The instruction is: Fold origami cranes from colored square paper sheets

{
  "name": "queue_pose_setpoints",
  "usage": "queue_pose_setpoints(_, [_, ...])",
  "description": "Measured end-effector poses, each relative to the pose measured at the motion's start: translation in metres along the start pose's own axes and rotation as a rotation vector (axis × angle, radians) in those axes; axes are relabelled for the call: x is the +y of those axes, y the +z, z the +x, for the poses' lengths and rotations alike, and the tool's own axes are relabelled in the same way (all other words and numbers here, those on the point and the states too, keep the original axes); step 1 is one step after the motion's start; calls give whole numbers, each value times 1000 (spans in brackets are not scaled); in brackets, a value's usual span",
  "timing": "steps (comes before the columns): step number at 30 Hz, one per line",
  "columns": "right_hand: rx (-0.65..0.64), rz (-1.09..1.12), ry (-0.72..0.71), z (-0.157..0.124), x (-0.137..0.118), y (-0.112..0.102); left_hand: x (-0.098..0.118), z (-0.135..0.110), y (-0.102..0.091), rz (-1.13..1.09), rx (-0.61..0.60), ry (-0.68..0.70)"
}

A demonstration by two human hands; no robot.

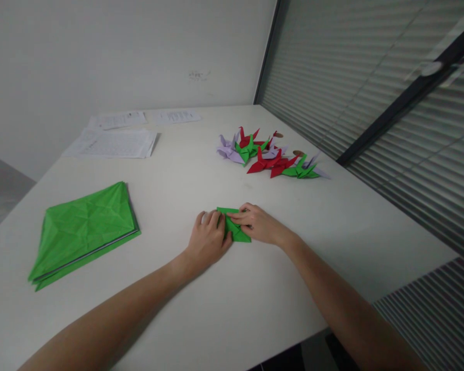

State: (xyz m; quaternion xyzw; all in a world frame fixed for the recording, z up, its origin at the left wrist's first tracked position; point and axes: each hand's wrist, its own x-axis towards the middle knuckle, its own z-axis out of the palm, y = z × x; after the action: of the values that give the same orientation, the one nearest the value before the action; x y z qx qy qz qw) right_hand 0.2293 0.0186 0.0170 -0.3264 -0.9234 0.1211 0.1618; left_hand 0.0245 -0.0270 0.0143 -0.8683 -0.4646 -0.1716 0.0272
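Observation:
A small green origami paper [236,233], folded into a roughly square packet with a visible diagonal flap, lies on the white table in front of me. My left hand [211,236] has its fingers curled over the paper's left edge, with the thumb near its lower part. From the right, my right hand [260,222] pinches the upper right part, its fingertips pressed onto the flap. The fingers of both hands cover parts of the paper.
Left of my hands lies a stack of creased green paper sheets [88,219]. Several folded paper cranes [268,161] in red, green and lilac sit toward the back right. Printed papers [116,143] lie at the back left. A window with blinds [332,67] runs along the right.

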Motion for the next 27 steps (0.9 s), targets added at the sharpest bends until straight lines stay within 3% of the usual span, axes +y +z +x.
queue_pose_setpoints(27, [-7,20,7,1,-2,-3,1,3,0,56,-19,9])
